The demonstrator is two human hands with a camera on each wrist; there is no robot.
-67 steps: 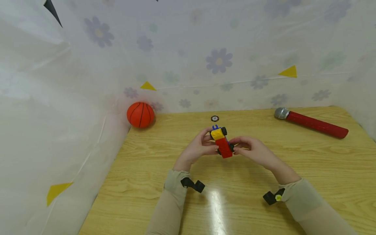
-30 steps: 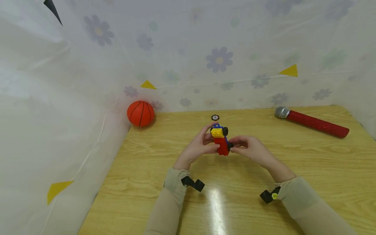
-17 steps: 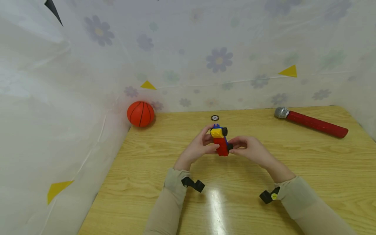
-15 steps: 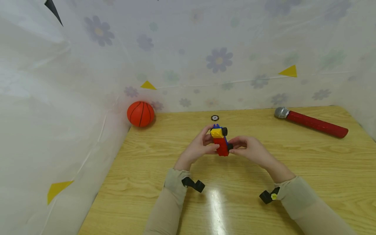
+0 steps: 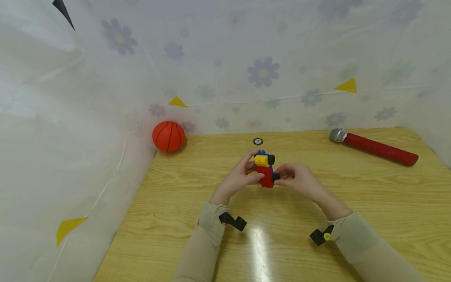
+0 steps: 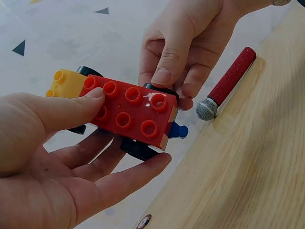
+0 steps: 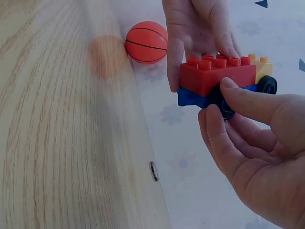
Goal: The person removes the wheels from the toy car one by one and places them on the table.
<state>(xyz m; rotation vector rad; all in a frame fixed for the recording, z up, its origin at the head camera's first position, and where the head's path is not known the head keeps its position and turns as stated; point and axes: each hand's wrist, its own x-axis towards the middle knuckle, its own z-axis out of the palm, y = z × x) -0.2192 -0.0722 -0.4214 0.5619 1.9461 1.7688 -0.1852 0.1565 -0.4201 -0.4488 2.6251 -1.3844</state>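
Observation:
A toy car of building blocks, with a red brick [image 5: 265, 177], a yellow brick [image 5: 261, 160], a blue base [image 7: 190, 98] and black wheels, is held above the table. My left hand [image 5: 235, 181] grips it, thumb on the studded red top and fingers beneath, as the left wrist view shows. My right hand [image 5: 303, 183] pinches one black wheel [image 7: 223, 105] between thumb and fingers at the red end. From that end a blue hitch knob [image 6: 179, 131] sticks out. The yellow end points away from me in the head view.
An orange-red basketball [image 5: 168, 136] sits at the table's back left corner. Near the back edge lies a small black-and-white disc [image 5: 258, 141]. A red-handled microphone [image 5: 378, 148] rests at the back right. Flowered sheeting [image 5: 218, 78] hangs behind the wooden table [image 5: 169, 227] and along its left side.
Since the earliest frame the car has turned to stand straighter, and its yellow brick's studs now face me more. My right hand has shifted slightly left with its pinch on the wheel.

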